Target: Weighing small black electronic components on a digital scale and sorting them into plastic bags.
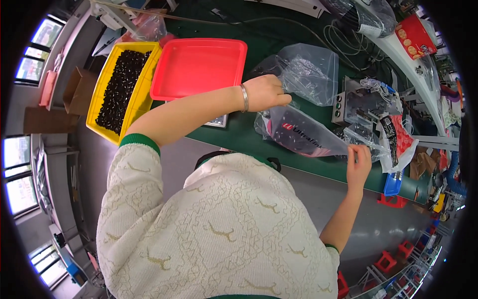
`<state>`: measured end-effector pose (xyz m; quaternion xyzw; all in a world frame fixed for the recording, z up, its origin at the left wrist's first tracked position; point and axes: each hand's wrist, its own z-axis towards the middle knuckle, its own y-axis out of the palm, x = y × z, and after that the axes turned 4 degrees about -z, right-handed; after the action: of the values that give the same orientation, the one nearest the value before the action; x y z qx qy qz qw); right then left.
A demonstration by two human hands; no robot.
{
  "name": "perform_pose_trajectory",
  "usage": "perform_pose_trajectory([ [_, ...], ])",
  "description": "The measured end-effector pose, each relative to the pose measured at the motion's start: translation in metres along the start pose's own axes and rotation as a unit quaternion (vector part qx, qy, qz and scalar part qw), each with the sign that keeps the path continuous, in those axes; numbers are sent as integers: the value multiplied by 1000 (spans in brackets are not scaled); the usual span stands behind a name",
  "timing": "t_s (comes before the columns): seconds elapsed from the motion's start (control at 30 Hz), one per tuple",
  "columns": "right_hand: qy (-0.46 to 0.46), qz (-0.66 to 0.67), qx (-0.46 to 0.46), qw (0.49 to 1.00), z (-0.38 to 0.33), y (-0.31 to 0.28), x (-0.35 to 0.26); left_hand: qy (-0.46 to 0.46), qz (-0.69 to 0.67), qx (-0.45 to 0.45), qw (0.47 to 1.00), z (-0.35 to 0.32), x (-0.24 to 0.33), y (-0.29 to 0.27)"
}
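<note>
Green and broad, the desk [239, 135] is framed by a grey floor [393, 224] and by windows [20, 192] at the far left. On it, at the left, a yellow bin [145, 94] is filled with small black parts [122, 89], and a red tray [199, 65] is set just beside it. Near the desk's front edge a grey translucent bag [298, 134] with printed lettering is spread between two hands. Its narrowed right end is pinched between the thumb and the fingers of the right hand [360, 168], which are clamped on the film. Its upper left edge lies just under the fingers of the left hand [264, 93]; these are curled together, knuckles upward, and whether the film is gripped by them cannot be told, since the tips are turned down. Beyond the left hand a clear bag [316, 70] is laid flat, and to its right a metal box [339, 107] with knobs is placed.
</note>
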<state>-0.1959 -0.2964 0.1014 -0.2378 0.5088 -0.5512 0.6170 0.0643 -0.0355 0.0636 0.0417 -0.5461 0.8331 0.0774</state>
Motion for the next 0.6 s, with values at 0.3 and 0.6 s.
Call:
perform_pose_trajectory([
  [0.3,-7,-90,-3,996,8,19,-35,-45,-88,-55,994,6,-9,-6],
  [0.6,-103,-9,-49,993,48,75,-84,-55,-27,-82,995,1,-4,-10],
])
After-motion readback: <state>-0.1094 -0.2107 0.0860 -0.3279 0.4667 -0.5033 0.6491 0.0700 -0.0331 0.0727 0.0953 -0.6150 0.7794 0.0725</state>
